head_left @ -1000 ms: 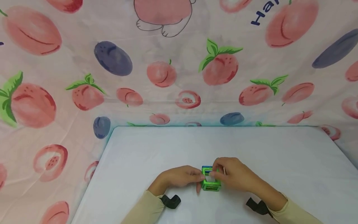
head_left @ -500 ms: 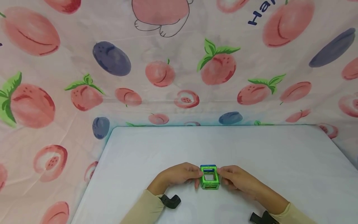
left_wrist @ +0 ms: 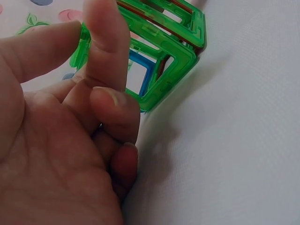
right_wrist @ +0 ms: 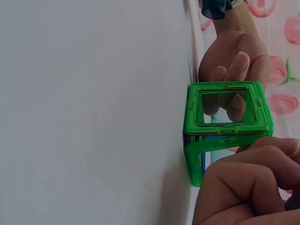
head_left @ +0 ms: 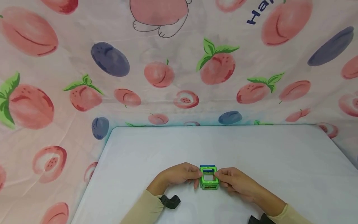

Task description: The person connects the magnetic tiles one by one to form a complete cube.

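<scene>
A small cube of see-through green magnetic tiles [head_left: 210, 183] stands on the white table, with a blue tile [head_left: 207, 166] at its far side. My left hand [head_left: 179, 174] holds its left side, thumb at the top edge and index finger along the side face; the other fingers curl below in the left wrist view. From the right, my right hand [head_left: 237, 180] pinches the top right edge between thumb and fingers. The right wrist view shows the open square frames of the cube [right_wrist: 229, 130], with the left hand [right_wrist: 234, 51] behind them.
The white table [head_left: 145, 146] spreads around the cube. A fruit-printed cloth [head_left: 167, 46] hangs behind the table and on its left. Dark wrist cameras [head_left: 171, 202] sit on both wrists.
One second ago the right hand was over the cube's top opening, with a pale piece showing there. It then moved to the cube's right side and now grips the edge. The left hand stayed put.
</scene>
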Action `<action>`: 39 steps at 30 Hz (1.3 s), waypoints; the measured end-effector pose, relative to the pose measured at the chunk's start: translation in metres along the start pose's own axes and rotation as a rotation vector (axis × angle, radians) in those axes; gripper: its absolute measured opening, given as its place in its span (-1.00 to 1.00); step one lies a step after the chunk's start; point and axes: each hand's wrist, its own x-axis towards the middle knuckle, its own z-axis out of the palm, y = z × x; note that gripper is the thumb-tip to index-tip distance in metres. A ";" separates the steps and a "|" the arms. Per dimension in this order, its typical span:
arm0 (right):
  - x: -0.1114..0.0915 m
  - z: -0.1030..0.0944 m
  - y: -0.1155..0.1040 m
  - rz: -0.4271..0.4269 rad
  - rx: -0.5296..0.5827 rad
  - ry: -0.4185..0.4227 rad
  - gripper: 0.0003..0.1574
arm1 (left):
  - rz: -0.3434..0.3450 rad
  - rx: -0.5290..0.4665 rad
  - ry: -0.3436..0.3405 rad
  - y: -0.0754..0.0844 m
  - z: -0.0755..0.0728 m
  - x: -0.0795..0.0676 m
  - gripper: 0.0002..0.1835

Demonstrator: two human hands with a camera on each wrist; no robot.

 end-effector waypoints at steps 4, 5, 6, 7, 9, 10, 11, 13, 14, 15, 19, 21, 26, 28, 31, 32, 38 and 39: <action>-0.001 0.000 0.002 -0.004 0.016 -0.002 -0.56 | 0.007 -0.010 -0.008 0.000 0.001 0.001 -0.51; -0.001 0.000 0.002 -0.007 0.019 -0.003 -0.56 | 0.008 -0.012 -0.008 -0.001 0.001 0.001 -0.51; -0.001 0.000 0.002 -0.011 0.022 -0.004 -0.55 | 0.008 -0.011 -0.007 -0.001 0.001 0.001 -0.52; 0.000 0.000 0.003 -0.016 0.022 -0.005 -0.55 | 0.008 -0.011 -0.006 -0.001 0.001 0.001 -0.52; 0.000 0.000 0.003 -0.024 0.023 -0.006 -0.54 | 0.007 -0.010 0.001 -0.001 0.001 0.001 -0.53; 0.000 0.000 0.004 -0.027 0.022 -0.006 -0.54 | 0.006 -0.009 0.005 -0.001 0.002 0.001 -0.53; 0.001 0.000 0.004 -0.029 0.022 -0.006 -0.54 | 0.005 -0.009 0.009 -0.002 0.002 0.001 -0.53; 0.001 0.000 0.005 -0.029 0.017 -0.001 -0.54 | 0.006 -0.009 0.014 -0.003 0.002 0.001 -0.52; 0.001 0.000 0.006 -0.027 0.017 0.002 -0.54 | 0.006 -0.008 0.017 -0.003 0.002 0.002 -0.52; 0.001 0.000 0.006 -0.024 0.016 0.005 -0.54 | 0.006 -0.008 0.020 -0.004 0.002 0.002 -0.51; 0.001 0.000 0.007 -0.019 0.013 0.014 -0.53 | 0.001 -0.001 0.042 -0.005 0.003 0.002 -0.50; 0.001 0.000 0.007 -0.025 0.008 0.018 -0.52 | -0.002 0.001 0.056 -0.005 0.003 0.001 -0.51; 0.002 0.001 0.008 -0.042 0.000 0.022 -0.51 | -0.018 0.002 0.083 -0.005 0.004 0.002 -0.54; 0.002 0.001 0.009 -0.045 -0.001 0.024 -0.51 | -0.023 0.004 0.088 -0.005 0.004 0.002 -0.55; 0.003 0.001 0.010 -0.044 -0.001 0.028 -0.51 | -0.026 0.000 0.095 -0.006 0.005 0.001 -0.55; 0.003 0.001 0.010 -0.042 0.000 0.029 -0.52 | -0.026 -0.003 0.097 -0.006 0.005 0.001 -0.55; 0.004 0.001 0.012 -0.035 0.004 0.040 -0.58 | -0.031 0.005 0.127 -0.005 0.006 0.001 -0.56; 0.004 0.001 0.012 -0.036 0.002 0.042 -0.58 | -0.031 0.009 0.133 -0.005 0.005 0.001 -0.56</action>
